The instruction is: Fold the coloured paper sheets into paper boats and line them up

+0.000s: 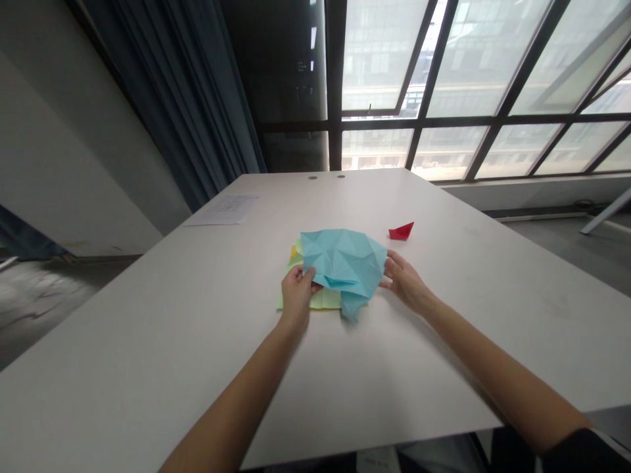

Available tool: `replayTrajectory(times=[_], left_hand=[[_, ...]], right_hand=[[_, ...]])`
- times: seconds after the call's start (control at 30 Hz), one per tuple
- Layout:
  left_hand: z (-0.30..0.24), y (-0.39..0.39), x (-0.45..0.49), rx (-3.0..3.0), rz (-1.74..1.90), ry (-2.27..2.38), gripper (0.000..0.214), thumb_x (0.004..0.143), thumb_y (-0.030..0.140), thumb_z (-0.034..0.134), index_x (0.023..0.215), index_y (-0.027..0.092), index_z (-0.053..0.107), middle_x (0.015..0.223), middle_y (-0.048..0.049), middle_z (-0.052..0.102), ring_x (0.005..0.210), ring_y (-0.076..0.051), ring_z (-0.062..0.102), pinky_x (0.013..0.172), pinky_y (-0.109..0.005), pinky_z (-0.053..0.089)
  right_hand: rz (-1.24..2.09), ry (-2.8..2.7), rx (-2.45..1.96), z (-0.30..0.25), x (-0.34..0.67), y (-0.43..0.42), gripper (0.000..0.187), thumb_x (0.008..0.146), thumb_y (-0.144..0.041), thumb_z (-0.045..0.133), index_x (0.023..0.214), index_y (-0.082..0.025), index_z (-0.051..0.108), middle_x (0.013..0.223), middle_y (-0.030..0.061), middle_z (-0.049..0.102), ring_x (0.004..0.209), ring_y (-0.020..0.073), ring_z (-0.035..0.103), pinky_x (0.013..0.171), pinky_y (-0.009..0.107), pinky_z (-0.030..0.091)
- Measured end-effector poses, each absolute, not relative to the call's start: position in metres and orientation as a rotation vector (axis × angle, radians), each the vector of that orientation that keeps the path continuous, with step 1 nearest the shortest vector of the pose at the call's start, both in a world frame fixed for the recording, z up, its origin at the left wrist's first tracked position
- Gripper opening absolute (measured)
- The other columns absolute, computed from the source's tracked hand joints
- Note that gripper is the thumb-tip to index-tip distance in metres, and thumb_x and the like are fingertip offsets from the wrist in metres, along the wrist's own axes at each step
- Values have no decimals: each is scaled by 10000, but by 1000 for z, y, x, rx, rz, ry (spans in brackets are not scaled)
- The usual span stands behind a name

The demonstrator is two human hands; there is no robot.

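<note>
A creased light-blue paper sheet [344, 259] is held up a little above the white table [148, 341]. My left hand [297, 292] pinches its left edge, fingers closed on the paper. My right hand [401, 279] grips its right edge with fingers curled against it. Under the blue sheet lies a pale green sheet [323, 301] flat on the table, with a bit of yellow-orange paper [294, 251] showing at its far left corner.
A small red folded paper boat [401, 230] sits on the table beyond my right hand. A white printed sheet [224, 209] lies at the far left of the table. Windows [444, 85] and a dark curtain [187, 105] stand behind the table.
</note>
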State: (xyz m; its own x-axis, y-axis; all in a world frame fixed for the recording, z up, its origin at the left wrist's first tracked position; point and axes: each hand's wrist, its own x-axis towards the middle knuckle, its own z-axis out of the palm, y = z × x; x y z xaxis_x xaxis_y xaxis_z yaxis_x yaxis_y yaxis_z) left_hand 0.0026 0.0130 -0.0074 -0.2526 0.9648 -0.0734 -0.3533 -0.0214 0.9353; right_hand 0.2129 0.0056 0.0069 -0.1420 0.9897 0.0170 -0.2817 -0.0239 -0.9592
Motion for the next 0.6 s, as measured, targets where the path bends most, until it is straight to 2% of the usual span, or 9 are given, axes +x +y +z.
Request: replayTrajectory(times=[0.1,0.17,0.27,0.37,0.47,0.6], left_hand=[[-10,16,2,781,1533,1182,245,584,261,645,748,132,517,594,26,571,493,-89,543,456,-199,461],[-12,17,3,800,1524,1204,232,598,268,636,740,134,509,589,28,562,473,-83,525,441,-195,446],[-12,15,4,919,1451,1232,214,637,296,613,742,142,509,646,10,567,509,-97,536,453,-211,452],[-11,10,3,1234,1391,1338,208,692,312,584,814,151,534,795,-25,575,600,-116,545,531,-249,475],[-8,2,1,1705,1498,1549,247,716,275,594,931,170,533,914,-43,525,689,-128,505,622,-274,457],[-3,-8,-1,2441,1489,1497,146,794,240,538,922,181,576,879,-51,481,770,-153,464,689,-289,404]], right_hand=[[1433,-1321,-852,8,207,-2,711,571,-513,723,1177,-255,456,1231,86,529,1050,234,544,821,371,485],[1398,-1384,-870,8,203,-5,724,572,-445,750,1198,-229,455,1257,99,516,1094,240,521,894,380,445],[1379,-1271,-989,4,199,-5,541,632,-369,726,1106,-186,538,1167,100,591,1053,244,556,894,386,449],[1391,-1083,-1070,1,196,-2,371,660,-342,698,966,-151,614,1026,95,663,949,246,613,837,380,487],[1383,-967,-1111,1,195,0,316,650,-291,697,919,-139,633,943,81,688,867,230,639,795,354,507],[1346,-897,-1183,3,194,0,286,635,-247,690,893,-133,639,882,70,697,811,215,647,733,320,521]])
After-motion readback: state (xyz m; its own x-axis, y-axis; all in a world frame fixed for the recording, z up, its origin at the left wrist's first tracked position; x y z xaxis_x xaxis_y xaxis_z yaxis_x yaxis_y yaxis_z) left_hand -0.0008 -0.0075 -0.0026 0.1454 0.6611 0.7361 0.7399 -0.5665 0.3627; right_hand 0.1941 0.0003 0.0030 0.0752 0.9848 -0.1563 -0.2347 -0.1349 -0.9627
